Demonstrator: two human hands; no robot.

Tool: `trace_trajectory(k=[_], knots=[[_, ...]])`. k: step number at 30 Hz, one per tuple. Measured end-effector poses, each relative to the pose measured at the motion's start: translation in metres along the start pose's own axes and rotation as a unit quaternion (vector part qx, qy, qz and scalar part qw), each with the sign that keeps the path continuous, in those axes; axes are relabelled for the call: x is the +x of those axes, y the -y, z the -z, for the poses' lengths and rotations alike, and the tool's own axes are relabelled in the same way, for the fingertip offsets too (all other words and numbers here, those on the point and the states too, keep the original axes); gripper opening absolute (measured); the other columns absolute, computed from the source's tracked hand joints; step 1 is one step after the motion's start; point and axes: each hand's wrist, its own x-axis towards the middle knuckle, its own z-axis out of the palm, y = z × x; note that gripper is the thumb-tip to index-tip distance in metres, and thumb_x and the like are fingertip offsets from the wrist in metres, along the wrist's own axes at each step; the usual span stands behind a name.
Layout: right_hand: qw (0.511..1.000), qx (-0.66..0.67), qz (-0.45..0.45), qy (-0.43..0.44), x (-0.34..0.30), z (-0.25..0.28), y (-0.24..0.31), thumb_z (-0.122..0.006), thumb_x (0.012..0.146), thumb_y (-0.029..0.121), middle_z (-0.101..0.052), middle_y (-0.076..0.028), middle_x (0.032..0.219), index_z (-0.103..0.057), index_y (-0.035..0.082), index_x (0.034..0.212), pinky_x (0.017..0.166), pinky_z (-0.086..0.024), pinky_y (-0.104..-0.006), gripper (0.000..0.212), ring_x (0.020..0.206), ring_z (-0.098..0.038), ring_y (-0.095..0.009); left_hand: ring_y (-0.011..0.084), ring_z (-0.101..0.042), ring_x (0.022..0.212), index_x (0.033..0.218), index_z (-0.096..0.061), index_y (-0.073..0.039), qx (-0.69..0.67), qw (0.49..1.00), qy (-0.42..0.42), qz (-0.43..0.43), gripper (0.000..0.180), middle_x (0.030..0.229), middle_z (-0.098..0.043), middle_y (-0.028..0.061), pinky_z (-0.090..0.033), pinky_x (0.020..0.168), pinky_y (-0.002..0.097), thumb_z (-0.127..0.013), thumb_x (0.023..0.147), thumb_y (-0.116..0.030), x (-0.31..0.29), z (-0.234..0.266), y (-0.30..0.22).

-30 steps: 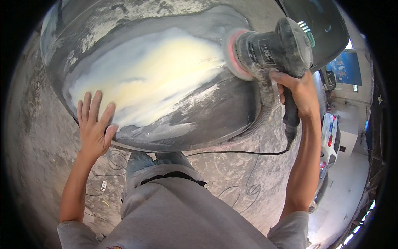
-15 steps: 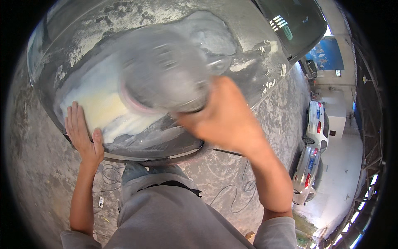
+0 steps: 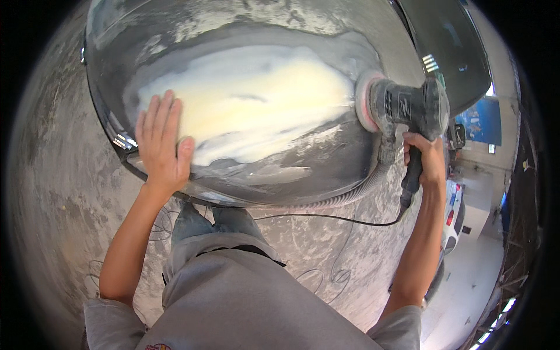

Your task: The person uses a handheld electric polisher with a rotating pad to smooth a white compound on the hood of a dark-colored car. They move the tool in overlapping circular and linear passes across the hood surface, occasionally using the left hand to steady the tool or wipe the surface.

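Observation:
A dark car body panel [image 3: 291,181] curves in front of me, with a broad patch of cream and white filler [image 3: 262,96] sanded smooth in its middle. My left hand [image 3: 160,140] lies flat on the panel at the patch's left end, fingers stretched out. My right hand [image 3: 427,156] grips the handle of a dusty electric orbital sander [image 3: 402,105] at the patch's right end. The sander is tilted on its side, its round pad facing left; whether the pad's edge touches the panel I cannot tell. A ribbed hose and a black cord trail from it.
The grey ribbed hose [image 3: 332,201] runs along the panel's lower edge, and the black power cord [image 3: 326,216] hangs below it. Thin cables lie on the dusty concrete floor [image 3: 64,192]. A white car [image 3: 452,219] is parked at the right.
The sander has gone from flat over the middle of the filler to its right end, tipped up. The filler now shows uncovered. My left hand stays flat on the panel.

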Motion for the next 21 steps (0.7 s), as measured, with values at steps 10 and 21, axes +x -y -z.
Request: trace_trajectory(k=[10,21], knots=[[0.992,-0.092,0.085,-0.034,-0.066,-0.048,0.003,-0.084,0.076,0.002,-0.073,-0.010,0.090,-0.070,-0.006,0.104,0.068,-0.054,-0.0322,0.033,0.074,-0.068,-0.018,0.0462,-0.024,0.159,0.162,-0.043,-0.004,-0.046,0.996,0.025,0.067,0.058,0.173,-0.031,0.0202,-0.015,0.128,0.0608,-0.041,0.111,-0.031,-0.028,0.017,0.005],[0.902,-0.304,0.303,0.032,0.014,0.012,-0.044,-0.094,0.067,0.018,-0.064,-0.023,0.129,-0.053,-0.008,0.133,0.103,-0.051,-0.0446,0.081,0.119,-0.065,-0.032,0.0510,-0.018,0.160,0.165,-0.029,0.004,-0.026,0.970,-0.082,0.228,0.081,0.172,-0.025,0.0304,-0.010,0.128,0.0626,-0.056,0.106,-0.044,-0.029,-0.018,-0.069]])
